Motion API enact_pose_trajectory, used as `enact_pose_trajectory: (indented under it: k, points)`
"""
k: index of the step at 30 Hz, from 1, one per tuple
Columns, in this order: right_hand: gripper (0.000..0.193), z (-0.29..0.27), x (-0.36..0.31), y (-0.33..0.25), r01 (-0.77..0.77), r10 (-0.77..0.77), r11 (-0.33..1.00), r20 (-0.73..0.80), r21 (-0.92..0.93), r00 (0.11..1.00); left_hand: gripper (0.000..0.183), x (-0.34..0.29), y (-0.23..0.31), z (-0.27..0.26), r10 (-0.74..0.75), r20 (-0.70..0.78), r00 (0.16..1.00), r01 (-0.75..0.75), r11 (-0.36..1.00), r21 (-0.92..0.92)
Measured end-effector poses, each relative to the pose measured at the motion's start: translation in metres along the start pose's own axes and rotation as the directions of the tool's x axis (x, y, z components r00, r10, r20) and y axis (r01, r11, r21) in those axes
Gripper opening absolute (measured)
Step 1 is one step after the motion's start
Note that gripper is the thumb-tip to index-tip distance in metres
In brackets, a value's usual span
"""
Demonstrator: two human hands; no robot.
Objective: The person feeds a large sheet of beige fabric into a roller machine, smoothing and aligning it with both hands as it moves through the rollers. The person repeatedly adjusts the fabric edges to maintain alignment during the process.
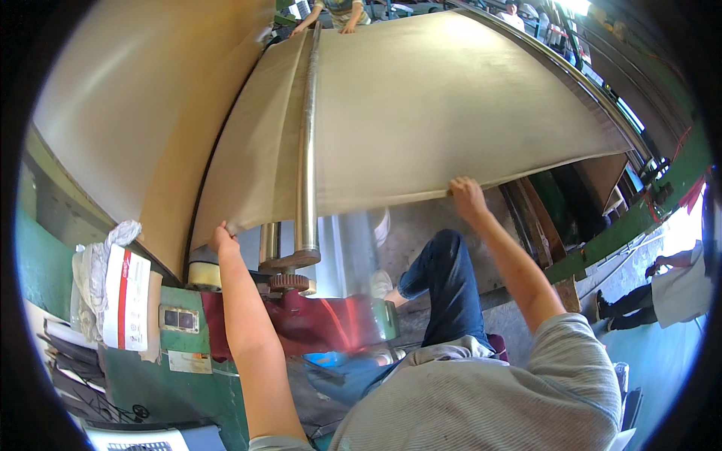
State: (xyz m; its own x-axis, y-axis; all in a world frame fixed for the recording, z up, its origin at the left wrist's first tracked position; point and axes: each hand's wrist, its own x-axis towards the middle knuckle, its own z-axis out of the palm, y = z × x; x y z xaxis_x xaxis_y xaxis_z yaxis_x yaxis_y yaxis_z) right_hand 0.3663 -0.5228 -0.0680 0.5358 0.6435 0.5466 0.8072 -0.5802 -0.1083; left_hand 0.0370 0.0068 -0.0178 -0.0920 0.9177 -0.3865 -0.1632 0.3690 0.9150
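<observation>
At left, pinching near edge of tan sheet (436,98) between fingers of left hand (222,239); spread either side of metal roller (307,150); at right, clamping same edge in fingers of right hand (468,197). Probably limp, sag-prone; best held wide along edge.

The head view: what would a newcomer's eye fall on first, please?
The wide beige sheet fills the upper middle, its near edge held by the left hand and right hand. A shiny metal bar stands out left of centre. Further left rises a big, curved brown surface.
</observation>
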Motion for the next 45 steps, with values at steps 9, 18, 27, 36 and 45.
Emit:
enact_pose_trajectory:
  k: [9,18,27,36,45]
  points:
    - [0.008,0.022,-0.024,-0.077,-0.017,0.007,0.985,0.059,0.174,0.998,0.022,0.028,0.001,-0.016,-0.202,0.065,0.977,0.205,0.977,-0.057]
    - [0.011,0.043,-0.015,-0.129,0.023,-0.032,0.971,0.034,0.237,0.999,0.024,0.065,-0.006,-0.022,-0.056,0.011,0.998,0.057,0.984,-0.170]
    - [0.008,0.034,0.011,-0.177,0.048,-0.061,0.951,0.034,0.306,0.998,0.025,0.018,-0.001,-0.010,-0.085,0.268,0.960,0.110,0.991,-0.079]
    - [0.011,0.043,0.038,-0.218,0.110,-0.118,0.929,0.000,0.354,0.993,0.022,0.001,-0.004,0.002,-0.166,0.439,0.883,0.162,0.986,0.045]
    - [0.026,0.029,0.056,-0.135,0.231,-0.225,0.970,-0.074,0.079,0.971,0.031,0.016,-0.011,-0.001,-0.131,0.385,0.914,0.149,0.989,-0.018]
